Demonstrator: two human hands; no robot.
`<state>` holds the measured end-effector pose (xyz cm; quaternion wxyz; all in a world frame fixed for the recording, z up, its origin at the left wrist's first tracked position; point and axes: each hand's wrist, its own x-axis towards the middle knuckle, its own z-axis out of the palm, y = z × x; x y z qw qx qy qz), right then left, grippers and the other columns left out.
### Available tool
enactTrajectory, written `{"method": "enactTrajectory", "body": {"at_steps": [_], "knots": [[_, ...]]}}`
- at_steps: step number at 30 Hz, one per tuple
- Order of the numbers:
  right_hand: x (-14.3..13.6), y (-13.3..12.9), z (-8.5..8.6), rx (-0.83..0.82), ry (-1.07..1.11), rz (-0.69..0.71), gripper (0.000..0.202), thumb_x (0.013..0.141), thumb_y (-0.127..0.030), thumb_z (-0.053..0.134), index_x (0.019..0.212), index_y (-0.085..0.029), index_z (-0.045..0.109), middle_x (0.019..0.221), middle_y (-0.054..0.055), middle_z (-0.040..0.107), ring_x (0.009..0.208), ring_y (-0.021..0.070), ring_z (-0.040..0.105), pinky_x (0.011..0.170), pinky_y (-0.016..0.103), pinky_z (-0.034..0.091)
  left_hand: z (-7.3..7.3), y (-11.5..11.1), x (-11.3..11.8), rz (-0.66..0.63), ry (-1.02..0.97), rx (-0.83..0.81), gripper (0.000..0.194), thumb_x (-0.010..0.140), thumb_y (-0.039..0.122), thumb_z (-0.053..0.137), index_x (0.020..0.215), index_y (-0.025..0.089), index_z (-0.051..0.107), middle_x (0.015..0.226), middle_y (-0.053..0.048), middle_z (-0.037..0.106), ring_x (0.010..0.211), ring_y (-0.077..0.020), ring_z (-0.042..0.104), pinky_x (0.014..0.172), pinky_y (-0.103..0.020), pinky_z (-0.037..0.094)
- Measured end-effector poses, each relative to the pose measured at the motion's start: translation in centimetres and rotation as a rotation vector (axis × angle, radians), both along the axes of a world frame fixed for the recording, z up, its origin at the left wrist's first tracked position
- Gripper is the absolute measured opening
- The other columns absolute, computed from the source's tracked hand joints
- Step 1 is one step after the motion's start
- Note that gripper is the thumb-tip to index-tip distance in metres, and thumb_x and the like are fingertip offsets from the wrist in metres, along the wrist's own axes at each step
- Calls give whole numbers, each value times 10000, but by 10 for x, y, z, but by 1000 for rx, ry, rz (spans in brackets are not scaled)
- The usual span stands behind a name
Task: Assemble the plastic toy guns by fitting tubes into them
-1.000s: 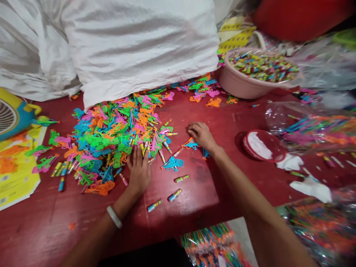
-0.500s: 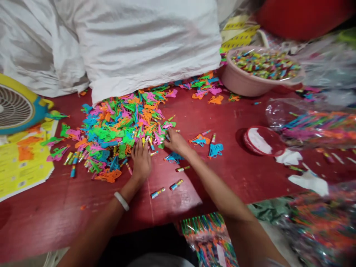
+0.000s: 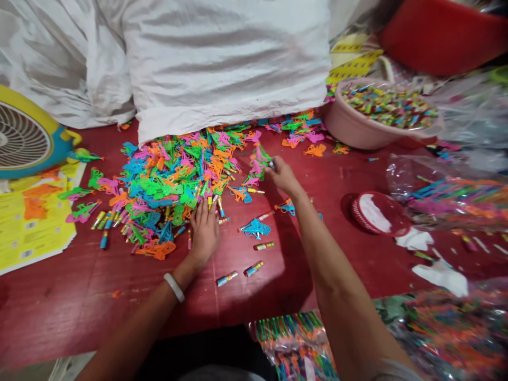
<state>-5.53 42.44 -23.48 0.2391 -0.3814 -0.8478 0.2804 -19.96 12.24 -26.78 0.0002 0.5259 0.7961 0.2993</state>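
Observation:
A heap of small plastic toy guns [image 3: 159,185] in green, pink, orange and blue lies on the red table, with little candy-like tubes mixed in. My left hand [image 3: 205,233] rests palm down at the heap's right edge, fingers extended over a few tubes. To the right of the heap, my right hand [image 3: 283,177] has its fingers closed on a pink and green cluster of toy guns [image 3: 259,163], slightly blurred. A blue toy gun [image 3: 256,227] and loose tubes [image 3: 254,268] lie between my forearms.
White sacks [image 3: 226,63] stand behind the heap. A pink tub [image 3: 349,121] full of tubes is at the back right, with a red basket [image 3: 367,217] nearer. A yellow-blue fan [image 3: 59,151] and yellow printed sheets [image 3: 43,227] are at left. Bagged colourful pieces [image 3: 456,328] lie at right.
My right hand has moved away from the heap, rightward and farther back, with the pink and green toy guns. My left hand stays at the heap's edge. The view has shifted slightly.

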Motion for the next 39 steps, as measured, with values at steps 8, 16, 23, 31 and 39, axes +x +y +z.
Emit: {"method": "enactTrajectory", "body": {"at_steps": [8,16,23,31,39], "knots": [[2,-5,0,95,-351,50,185,854,-254,619,1035,-229,645,1048,124,683,1087,347,572,952,502,457,-4,2,-1,16,38,47,465,1012,275,389,1438,177,549,1562,-181,467,1483,-300,403,1196,-533,322],[116,-42,7,133,-450,-402,540,881,-292,614,1399,-165,528,1312,214,627,1191,401,543,971,550,424,-4,3,-3,8,55,8,473,1013,273,389,1430,122,552,1562,-208,455,1467,-322,413,1191,-541,314],[59,-87,10,278,-270,-104,361,951,-176,496,1270,-174,664,1241,164,669,1145,316,559,990,455,425,-4,3,-2,11,87,21,480,1014,286,387,1438,129,547,1558,-201,465,1456,-305,431,1185,-505,317],[42,-86,4,208,-328,-141,201,912,-148,549,999,-162,729,1009,146,706,985,293,589,878,413,435,-3,2,-1,23,98,22,478,1018,296,386,1441,140,545,1551,-188,480,1444,-311,443,1178,-506,320],[101,-128,2,327,-286,-76,432,931,-89,441,1248,-244,690,1232,112,683,1138,292,538,962,461,380,3,4,-1,-3,-8,-6,509,1015,327,381,1458,119,519,1586,-215,417,1502,-310,352,1216,-530,247]]}}
